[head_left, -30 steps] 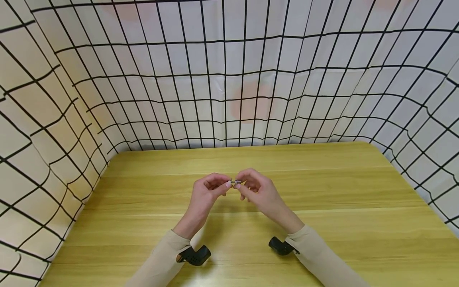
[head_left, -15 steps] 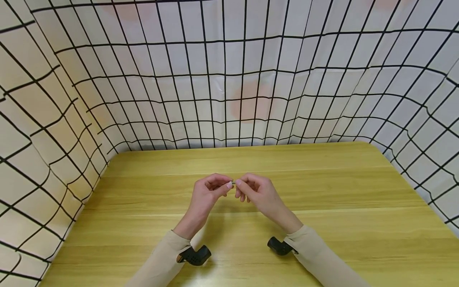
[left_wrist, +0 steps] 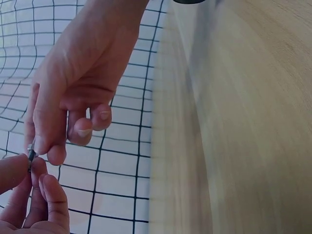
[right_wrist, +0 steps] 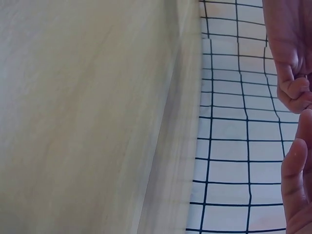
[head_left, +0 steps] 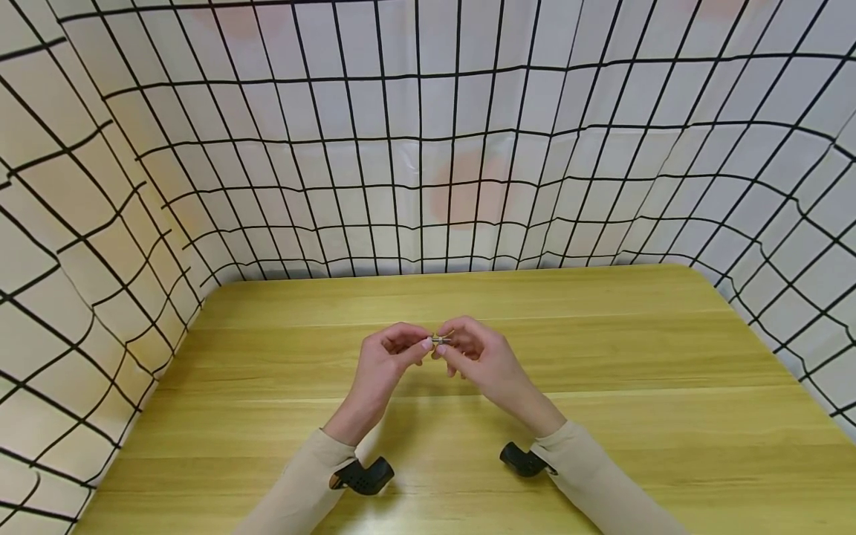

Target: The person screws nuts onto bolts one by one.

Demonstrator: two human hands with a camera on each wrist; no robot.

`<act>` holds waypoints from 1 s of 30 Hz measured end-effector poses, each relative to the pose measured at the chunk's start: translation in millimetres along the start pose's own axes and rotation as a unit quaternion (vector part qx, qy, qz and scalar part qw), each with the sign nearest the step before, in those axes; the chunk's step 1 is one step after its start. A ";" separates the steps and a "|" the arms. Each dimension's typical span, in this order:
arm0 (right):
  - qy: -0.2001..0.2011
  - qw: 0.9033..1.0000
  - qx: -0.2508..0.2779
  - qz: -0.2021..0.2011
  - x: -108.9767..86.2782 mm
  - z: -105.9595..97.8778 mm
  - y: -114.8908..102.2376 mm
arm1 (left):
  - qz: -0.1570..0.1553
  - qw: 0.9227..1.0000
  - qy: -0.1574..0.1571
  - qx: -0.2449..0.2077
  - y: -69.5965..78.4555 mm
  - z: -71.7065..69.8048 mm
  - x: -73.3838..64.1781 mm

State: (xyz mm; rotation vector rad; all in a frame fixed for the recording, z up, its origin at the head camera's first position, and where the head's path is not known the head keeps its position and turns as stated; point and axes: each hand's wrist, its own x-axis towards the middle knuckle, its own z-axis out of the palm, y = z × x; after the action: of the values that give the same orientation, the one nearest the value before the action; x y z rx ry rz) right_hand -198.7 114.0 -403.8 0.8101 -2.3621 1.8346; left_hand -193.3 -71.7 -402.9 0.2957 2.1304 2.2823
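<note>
Nearest, the black left mount [head_left: 366,475] and right mount [head_left: 524,459] sit below the wrists; both are best held off the table so nothing jolts the fingers. Just beyond, the left hand [head_left: 374,365] pinches one end of a small metal screw [head_left: 439,339] between thumb and forefinger; this grip probably serves best as the steady side. The right hand [head_left: 493,362] curls thumb and forefinger narrowly round the other end; how firmly they press is too small to tell. The screw, lying between the hands' fingertips, should handle best held level, with light, square fingertip pressure and small movements; a slanted pinch could let it slip. Bare table [head_left: 602,312] extends past the hands, then the gridded sheet [head_left: 401,167].
</note>
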 end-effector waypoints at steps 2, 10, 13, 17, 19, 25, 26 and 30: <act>0.001 1.000 -0.004 0.001 0.1 0.1 6.6 | -0.003 1.000 0.001 0.000 0.5 0.3 -0.3; 0.002 1.000 0.015 0.000 0.7 -0.2 16.8 | -0.003 1.000 -0.005 0.009 0.4 3.0 0.4; 0.000 1.000 0.017 -0.002 1.0 -0.5 16.8 | -0.001 1.000 -0.006 0.011 -0.1 3.8 0.8; -0.001 1.000 0.014 0.004 0.4 -1.8 17.5 | -0.003 1.000 0.000 0.010 0.5 3.8 0.3; 0.000 1.000 0.013 0.008 -0.1 -2.7 17.5 | -0.003 1.000 0.002 0.008 1.2 3.6 0.1; 0.000 1.000 0.007 -0.013 -0.3 -3.1 15.4 | -0.001 1.000 0.007 0.000 2.4 2.6 0.0; 0.000 1.000 0.006 -0.019 -0.2 -2.7 14.1 | -0.001 1.000 0.007 -0.001 2.3 2.4 0.0; 0.001 1.000 0.002 -0.027 -0.8 -0.9 1.8 | -0.002 1.000 0.004 -0.001 0.8 1.9 0.7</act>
State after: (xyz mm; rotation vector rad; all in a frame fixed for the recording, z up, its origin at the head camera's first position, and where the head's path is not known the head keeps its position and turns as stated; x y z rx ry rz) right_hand -199.1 115.4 -405.5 0.8628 -2.3114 1.8185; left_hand -193.6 -69.8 -402.0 0.2834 2.1296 2.2871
